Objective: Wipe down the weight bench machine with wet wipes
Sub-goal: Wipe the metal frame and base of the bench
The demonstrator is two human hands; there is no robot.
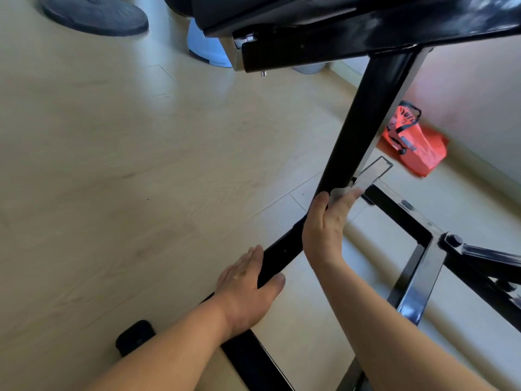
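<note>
Now the right hand [324, 232] pinches the wet wipe [339, 192] at fingertips against the post [363, 114]; left hand [245, 280] clasps the base bar [277, 256].

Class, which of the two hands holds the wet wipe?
The right hand holds the white wipe against the upright post; the left hand only grips the low bar.
</note>
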